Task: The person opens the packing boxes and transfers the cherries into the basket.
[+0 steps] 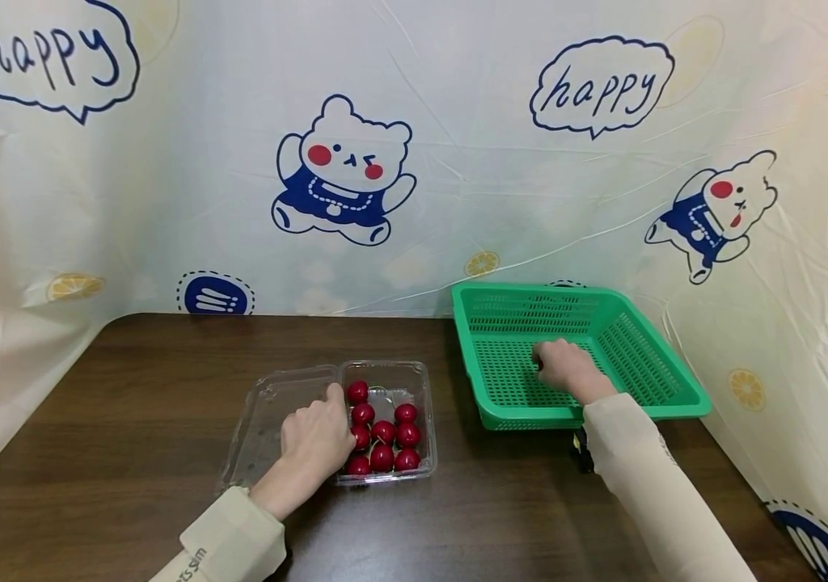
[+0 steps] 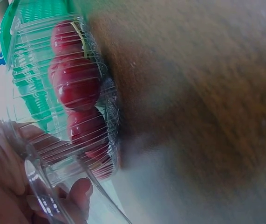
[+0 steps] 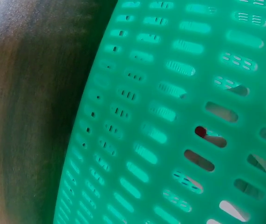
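A clear plastic clamshell box [image 1: 426, 404] lies with its lid [image 1: 257, 428] folded out to the left. Several dark red cherries [image 1: 382, 432], some with green stems, sit in its bottom half. My left hand [image 1: 317, 432] grips the box along the hinge side. In the left wrist view, thumb [image 2: 81, 191] and fingers show around the clear plastic edge. My right hand [image 1: 567, 368] reaches down inside a green basket [image 1: 472, 364], pinching a cherry that is mostly covered by the fingers. Through the slots in the right wrist view, a bit of the red cherry [image 3: 201, 132] shows.
The box and the basket both stand on a dark brown wooden table [image 1: 166, 388], the basket at the back right. A pale sheet [image 1: 472, 202] with printed bears and words hangs behind and at both sides.
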Motion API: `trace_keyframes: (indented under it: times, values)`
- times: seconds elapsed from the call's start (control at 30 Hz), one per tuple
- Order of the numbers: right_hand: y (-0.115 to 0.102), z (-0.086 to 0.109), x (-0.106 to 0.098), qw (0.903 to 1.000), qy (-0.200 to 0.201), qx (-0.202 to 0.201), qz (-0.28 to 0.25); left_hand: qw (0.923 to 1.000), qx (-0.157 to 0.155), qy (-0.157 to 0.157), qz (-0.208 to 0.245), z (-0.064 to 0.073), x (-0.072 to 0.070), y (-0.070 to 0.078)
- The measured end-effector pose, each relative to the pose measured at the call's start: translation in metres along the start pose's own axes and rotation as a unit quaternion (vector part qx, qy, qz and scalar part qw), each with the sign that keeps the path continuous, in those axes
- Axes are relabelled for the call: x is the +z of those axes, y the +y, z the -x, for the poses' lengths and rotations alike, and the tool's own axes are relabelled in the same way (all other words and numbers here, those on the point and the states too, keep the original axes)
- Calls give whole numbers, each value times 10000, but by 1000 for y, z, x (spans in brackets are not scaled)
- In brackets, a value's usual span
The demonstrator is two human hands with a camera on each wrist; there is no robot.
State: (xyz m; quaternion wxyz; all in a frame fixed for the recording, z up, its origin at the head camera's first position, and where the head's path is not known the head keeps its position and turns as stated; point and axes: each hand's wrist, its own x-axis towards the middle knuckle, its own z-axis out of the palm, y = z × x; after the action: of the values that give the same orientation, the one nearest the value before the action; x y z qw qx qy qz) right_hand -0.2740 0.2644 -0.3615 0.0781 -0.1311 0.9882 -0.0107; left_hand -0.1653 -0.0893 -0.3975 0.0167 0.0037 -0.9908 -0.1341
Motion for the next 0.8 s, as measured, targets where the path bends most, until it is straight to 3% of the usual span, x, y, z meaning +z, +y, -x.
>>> trace_keyframes:
  times: [0.43,0.8]
  values:
    - [4,0,-4,9995,-196,186,-137,10000,22,61,-25,0,1,0]
    - [6,1,-19,9994,-182,215,-202,10000,0,47,-47,-1,2,0]
